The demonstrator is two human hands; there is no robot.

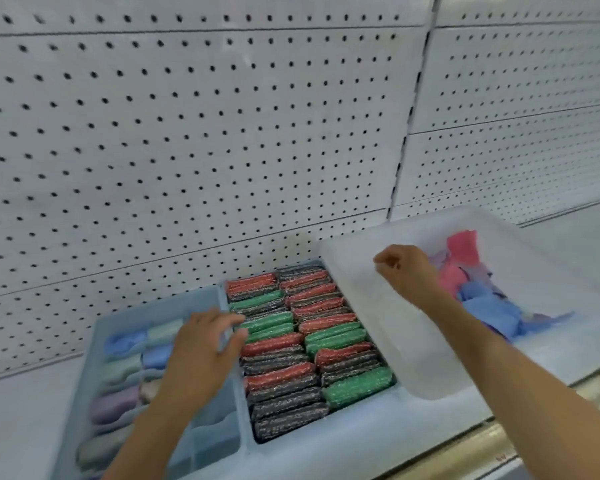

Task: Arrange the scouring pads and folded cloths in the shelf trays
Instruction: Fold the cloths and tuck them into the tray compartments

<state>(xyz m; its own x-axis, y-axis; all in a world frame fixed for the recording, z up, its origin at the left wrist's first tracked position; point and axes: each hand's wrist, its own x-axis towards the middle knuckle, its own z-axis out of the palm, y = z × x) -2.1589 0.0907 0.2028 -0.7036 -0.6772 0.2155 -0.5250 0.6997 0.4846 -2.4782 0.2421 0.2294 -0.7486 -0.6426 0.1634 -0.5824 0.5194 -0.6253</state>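
Two pale blue trays sit side by side on the shelf. The middle tray (357,424) holds two packed rows of red, green and black scouring pads (305,341). The left tray (97,327) holds rolled pastel cloths (125,368) in divided slots. My left hand (201,348) rests over the wall between these trays, fingers spread and relaxed, holding nothing. To the right, a white translucent bin (371,306) contains loose pink, purple and blue cloths (478,289). My right hand (406,271) hovers over this bin with its fingers curled, and I see nothing in it.
A white pegboard wall (222,133) rises directly behind the trays. The shelf's metal front rail (482,441) runs along the lower right. Bare shelf surface (21,417) lies left of the trays.
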